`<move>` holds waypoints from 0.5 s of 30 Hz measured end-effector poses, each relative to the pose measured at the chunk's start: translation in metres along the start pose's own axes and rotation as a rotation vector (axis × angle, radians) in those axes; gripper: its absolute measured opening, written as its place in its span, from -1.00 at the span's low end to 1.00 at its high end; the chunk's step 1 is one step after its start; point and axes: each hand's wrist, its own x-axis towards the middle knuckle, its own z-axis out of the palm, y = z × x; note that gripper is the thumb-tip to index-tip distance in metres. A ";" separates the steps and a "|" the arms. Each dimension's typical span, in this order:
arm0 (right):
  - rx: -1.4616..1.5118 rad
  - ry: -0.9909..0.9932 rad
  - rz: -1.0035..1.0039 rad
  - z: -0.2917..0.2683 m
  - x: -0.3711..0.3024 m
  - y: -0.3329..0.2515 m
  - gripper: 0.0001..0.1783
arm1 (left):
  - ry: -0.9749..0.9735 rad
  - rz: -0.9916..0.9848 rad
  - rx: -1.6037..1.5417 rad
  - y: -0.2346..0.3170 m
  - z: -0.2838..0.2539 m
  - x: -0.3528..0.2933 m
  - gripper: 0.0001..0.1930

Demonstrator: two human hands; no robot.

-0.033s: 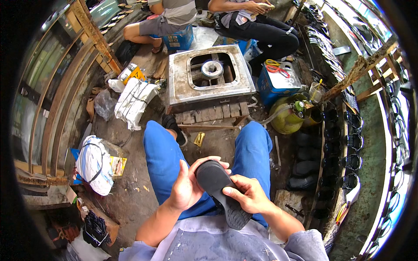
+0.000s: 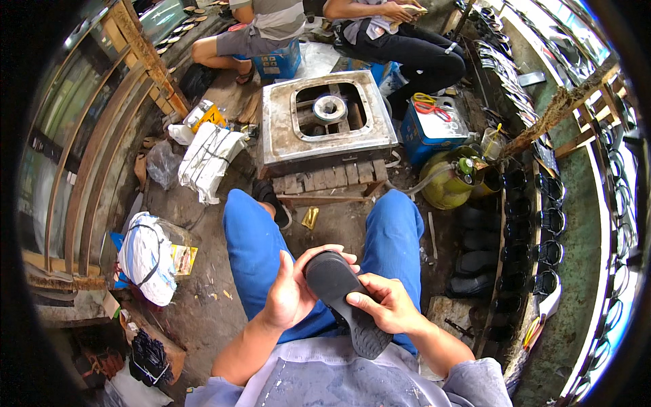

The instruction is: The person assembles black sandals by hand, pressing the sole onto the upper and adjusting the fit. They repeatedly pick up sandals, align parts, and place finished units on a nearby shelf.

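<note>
A black sandal (image 2: 341, 285) is held over my lap, sole up and slanting, its rounded heel end away from me and its ribbed toe end near my shirt. My left hand (image 2: 295, 285) cups the heel end from behind, the fingertips showing past its far edge and the thumb standing up free. Against the narrow middle of the sole presses the thumb of my right hand (image 2: 385, 303), with the fingers curled round the edge and underneath. The upper side of the sandal is mostly hidden.
Beyond my knees stands a metal-topped stove (image 2: 281, 142) on wooden slats. A green gas cylinder (image 2: 444, 183) and a blue tin (image 2: 424, 139) with red-handled scissors (image 2: 432, 106) are right of it. White wrapped bundles (image 2: 146, 261) lie left. Footwear racks (image 2: 505, 271) line the right; two people sit ahead.
</note>
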 end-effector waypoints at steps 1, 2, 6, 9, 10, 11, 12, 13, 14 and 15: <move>-0.003 0.003 0.006 0.001 0.000 -0.001 -0.75 | -0.042 0.024 -0.059 0.001 0.000 0.000 -0.11; -0.021 0.010 0.046 0.001 0.000 -0.002 -0.73 | -0.052 0.048 0.044 0.002 0.000 0.000 -0.17; -0.137 0.022 -0.016 0.004 -0.001 -0.008 -0.74 | -0.023 0.105 0.300 0.005 -0.001 -0.002 -0.40; -0.220 0.031 0.007 0.007 0.002 -0.011 -0.73 | 0.010 0.119 0.311 0.006 -0.004 -0.004 -0.42; -0.225 0.028 -0.046 0.009 0.003 -0.011 -0.73 | 0.014 0.120 0.290 0.006 -0.006 -0.004 -0.43; -0.245 0.027 -0.055 0.010 0.005 -0.010 -0.72 | 0.022 0.125 0.277 0.006 -0.009 -0.005 -0.44; -0.270 0.022 -0.031 0.011 0.004 -0.010 -0.72 | -0.007 0.134 0.200 0.006 -0.013 -0.006 -0.49; -0.269 0.014 -0.070 0.012 0.005 -0.009 -0.71 | -0.021 0.130 0.142 0.006 -0.017 -0.007 -0.48; -0.254 -0.005 -0.084 0.011 0.003 -0.009 -0.69 | -0.018 0.126 0.104 0.006 -0.022 -0.009 -0.48; -0.191 -0.021 -0.057 0.011 0.000 -0.008 -0.68 | -0.012 0.133 0.137 0.006 -0.028 -0.011 -0.44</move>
